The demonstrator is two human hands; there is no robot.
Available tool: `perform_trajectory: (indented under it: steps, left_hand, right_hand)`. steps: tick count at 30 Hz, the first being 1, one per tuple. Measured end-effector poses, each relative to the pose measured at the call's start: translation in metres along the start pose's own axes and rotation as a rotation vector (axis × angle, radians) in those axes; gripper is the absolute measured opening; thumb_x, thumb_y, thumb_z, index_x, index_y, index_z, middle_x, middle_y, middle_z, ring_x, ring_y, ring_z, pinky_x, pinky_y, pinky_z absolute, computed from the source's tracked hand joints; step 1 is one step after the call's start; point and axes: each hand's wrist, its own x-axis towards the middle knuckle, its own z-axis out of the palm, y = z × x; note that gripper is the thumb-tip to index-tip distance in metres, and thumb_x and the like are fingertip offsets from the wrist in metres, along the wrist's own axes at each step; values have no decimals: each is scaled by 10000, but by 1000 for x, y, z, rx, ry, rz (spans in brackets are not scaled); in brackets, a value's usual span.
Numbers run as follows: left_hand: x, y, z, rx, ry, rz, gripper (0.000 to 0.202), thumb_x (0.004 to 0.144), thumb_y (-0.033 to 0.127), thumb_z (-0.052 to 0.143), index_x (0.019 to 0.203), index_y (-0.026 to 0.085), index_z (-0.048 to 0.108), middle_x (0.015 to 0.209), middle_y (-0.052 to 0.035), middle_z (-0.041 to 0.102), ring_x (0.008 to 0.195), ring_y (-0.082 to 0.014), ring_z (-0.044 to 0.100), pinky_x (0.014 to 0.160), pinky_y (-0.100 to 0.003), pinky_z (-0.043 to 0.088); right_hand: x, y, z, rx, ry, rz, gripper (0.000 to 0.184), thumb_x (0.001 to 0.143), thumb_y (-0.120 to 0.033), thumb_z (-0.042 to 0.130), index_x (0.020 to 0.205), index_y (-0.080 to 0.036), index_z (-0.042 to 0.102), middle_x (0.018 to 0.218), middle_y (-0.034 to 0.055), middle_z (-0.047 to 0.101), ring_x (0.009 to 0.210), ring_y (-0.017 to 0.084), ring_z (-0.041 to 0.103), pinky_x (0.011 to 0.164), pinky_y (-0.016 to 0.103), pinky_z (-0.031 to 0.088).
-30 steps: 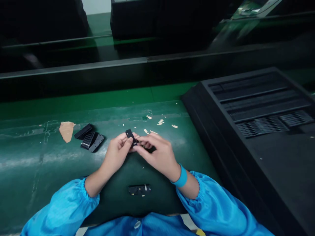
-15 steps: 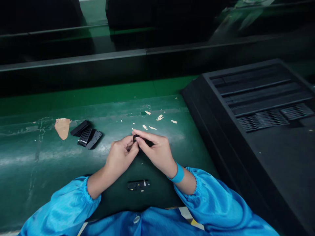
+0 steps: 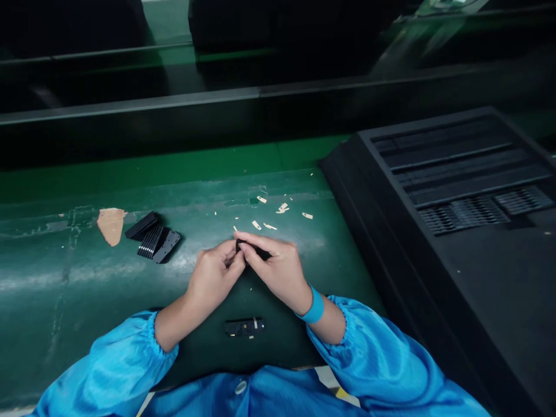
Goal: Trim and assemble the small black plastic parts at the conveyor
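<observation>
My left hand (image 3: 215,277) and my right hand (image 3: 273,266) meet over the green mat (image 3: 78,289), both pinching a small black plastic part (image 3: 240,246) between their fingertips. Most of that part is hidden by the fingers. A second small black part (image 3: 244,326) with pale marks lies flat on the mat just below my wrists. A blue band (image 3: 313,308) circles my right wrist, and both arms wear blue sleeves.
A fanned stack of black parts (image 3: 153,240) lies at the left beside a tan scrap (image 3: 110,224). Small pale slivers (image 3: 278,213) are scattered beyond my hands. A large black slotted tray (image 3: 460,197) fills the right side. A dark rail (image 3: 174,104) runs across the back.
A second ago my left hand held the black part up and tilted in plain sight; both hands have since closed round it and shifted slightly. Since half a second ago almost nothing has moved.
</observation>
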Motion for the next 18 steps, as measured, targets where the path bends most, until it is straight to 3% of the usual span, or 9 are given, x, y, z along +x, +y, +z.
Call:
perform_trajectory:
  steps: [3,6,12,18]
  left_hand:
    - [-2,1,0,122,34,65,179,918,259,560,764,206,634,564,34,593,487,-116,533,529,-222,381]
    - [-3,0,0,130,29,58,153,907,257,561,800,207,657,618,12,655,519,-129,592,549,-225,420]
    - [2,-3,0,-420,-166,-203,263,938,346,579,1072,152,696,919,-64,788,827,-206,768,713,-273,600]
    - [6,-1,-1,-415,-155,-148,246,934,314,592,1047,141,724,922,-57,789,804,-180,747,721,-254,583]
  right_hand:
    - [-2,0,2,-69,30,-61,296,907,-134,641,1121,-282,781,1025,-17,818,828,158,789,787,270,652]
    - [-1,0,0,-136,62,-121,294,924,-114,588,1101,-259,773,1009,2,819,818,153,785,802,268,643]
    - [9,-1,-11,2,88,-25,268,980,-166,532,1157,-245,716,1140,34,787,995,180,770,904,332,631]
    - [8,1,-2,147,-35,127,207,888,-181,613,1049,-229,734,973,28,800,872,178,774,846,340,646]
